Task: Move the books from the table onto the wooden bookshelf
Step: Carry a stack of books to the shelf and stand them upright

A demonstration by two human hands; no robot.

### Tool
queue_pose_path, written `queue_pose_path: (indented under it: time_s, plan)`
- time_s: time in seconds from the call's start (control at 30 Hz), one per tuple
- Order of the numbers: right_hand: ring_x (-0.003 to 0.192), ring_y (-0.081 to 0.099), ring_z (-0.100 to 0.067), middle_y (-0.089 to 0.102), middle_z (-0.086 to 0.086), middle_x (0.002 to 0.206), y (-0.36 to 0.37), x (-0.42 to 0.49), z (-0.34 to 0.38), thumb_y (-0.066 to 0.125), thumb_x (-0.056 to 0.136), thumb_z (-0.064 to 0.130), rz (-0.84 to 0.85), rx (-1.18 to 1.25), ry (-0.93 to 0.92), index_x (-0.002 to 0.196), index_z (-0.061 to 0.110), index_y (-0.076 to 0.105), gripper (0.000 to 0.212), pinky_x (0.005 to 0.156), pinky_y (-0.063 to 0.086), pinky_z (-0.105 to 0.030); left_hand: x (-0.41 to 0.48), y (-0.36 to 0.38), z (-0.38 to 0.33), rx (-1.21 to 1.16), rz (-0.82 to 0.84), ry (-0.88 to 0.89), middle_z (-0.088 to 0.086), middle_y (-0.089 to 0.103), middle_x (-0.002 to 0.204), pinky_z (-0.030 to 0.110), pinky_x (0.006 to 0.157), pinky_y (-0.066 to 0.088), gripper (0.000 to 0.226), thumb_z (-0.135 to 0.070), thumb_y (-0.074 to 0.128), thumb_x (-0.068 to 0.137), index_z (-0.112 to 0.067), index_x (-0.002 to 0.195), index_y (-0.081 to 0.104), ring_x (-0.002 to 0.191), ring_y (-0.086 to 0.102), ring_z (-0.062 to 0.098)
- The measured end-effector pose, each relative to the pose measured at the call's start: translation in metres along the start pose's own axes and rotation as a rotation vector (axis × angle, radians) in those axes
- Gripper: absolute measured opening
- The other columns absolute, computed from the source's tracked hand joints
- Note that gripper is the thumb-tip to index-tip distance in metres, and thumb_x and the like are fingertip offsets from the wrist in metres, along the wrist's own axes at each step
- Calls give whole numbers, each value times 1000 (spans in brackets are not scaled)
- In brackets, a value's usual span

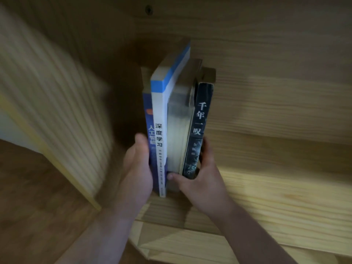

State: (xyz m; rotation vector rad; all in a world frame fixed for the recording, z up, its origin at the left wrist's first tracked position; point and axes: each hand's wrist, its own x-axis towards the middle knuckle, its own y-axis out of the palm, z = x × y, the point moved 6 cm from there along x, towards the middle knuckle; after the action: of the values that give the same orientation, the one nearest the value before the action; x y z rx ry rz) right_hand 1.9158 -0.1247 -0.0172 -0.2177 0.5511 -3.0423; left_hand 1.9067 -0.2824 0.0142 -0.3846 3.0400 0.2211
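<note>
Left hand [137, 168] flat against books [159, 119], right hand [202, 181] gripping them

Wooden bookshelf [276, 187]: four books [159, 141] upright on board, pressed side by side

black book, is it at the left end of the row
No, the black book stands at the right end, beside the right hand; a blue book is leftmost.
</note>
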Motion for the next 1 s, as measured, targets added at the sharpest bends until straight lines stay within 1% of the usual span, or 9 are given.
queue_pose_path:
  time_s: [0.1, 0.17, 0.23, 0.33, 0.53, 0.63, 0.73, 0.87, 1.0]
  plan:
    - [120, 60, 1, 60, 26, 132, -3, 7, 2, 84, 61, 69, 52, -112, -60, 152, 42, 28, 110, 100, 53, -39, -22, -10, 2, 240, 145, 196, -24, 75, 93, 8, 64, 53, 26, -45, 56, 83, -51, 106, 65, 86, 70, 0]
    - [126, 56, -8, 52, 27, 137, -4, 11, 4, 68, 64, 86, 83, -234, -119, 153, 36, 29, 109, 102, 52, -45, -33, -11, 11, 490, 297, 266, -38, 66, 112, 7, 73, 51, 56, -55, 61, 74, -74, 122, 39, 98, 66, -11]
    - [128, 57, -12, 54, 17, 143, -1, 18, 4, 60, 62, 93, 120, -263, -104, 155, 35, 18, 117, 102, 53, -44, -30, -15, 9, 493, 298, 235, -40, 63, 115, 12, 80, 53, 60, -58, 60, 72, -81, 120, 31, 102, 66, -9]
    - [124, 61, -15, 57, 5, 141, 8, 34, 6, 62, 56, 94, 189, -261, -104, 147, 40, 14, 117, 96, 56, -40, -17, -21, 3, 453, 236, 219, -30, 69, 111, 29, 86, 56, 50, -39, 62, 78, -59, 122, 48, 99, 68, -4]
    - [130, 57, -9, 52, 12, 143, 15, 62, 11, 71, 54, 89, 252, -60, -80, 130, 69, 28, 89, 104, 54, -45, 4, -28, -3, 447, -9, 210, -23, 65, 86, -5, 62, 37, 34, -13, 61, 91, -34, 117, 53, 76, 54, -29]
    - [137, 51, -15, 49, 4, 150, 16, 69, 13, 65, 62, 89, 260, -51, -102, 146, 52, 27, 99, 111, 47, -49, 6, -22, -2, 453, -23, 210, -27, 58, 92, -6, 62, 35, 41, -12, 60, 92, -29, 129, 52, 73, 50, -32]
    - [141, 46, -12, 45, 1, 154, 16, 69, 12, 57, 67, 91, 269, -94, -133, 155, 33, 23, 111, 114, 44, -44, 6, -21, -1, 454, -31, 215, -26, 60, 96, -3, 67, 38, 44, -10, 60, 92, -27, 132, 51, 80, 56, -22]
    - [127, 39, 14, 35, 4, 157, 18, 76, 9, 39, 61, 101, 262, -181, -133, 162, 36, 9, 124, 91, 41, -1, 6, -27, -6, 456, -78, 263, -12, 66, 110, 22, 82, 44, 50, -7, 60, 92, -25, 137, 50, 100, 61, 9]
    - [133, 37, -8, 40, -2, 152, 20, 82, 8, 33, 54, 106, 205, -238, -112, 161, 39, 9, 128, 101, 38, -18, 6, -26, 1, 396, -153, 268, -11, 62, 109, 25, 87, 41, 48, -9, 57, 94, -25, 137, 45, 99, 58, 12]
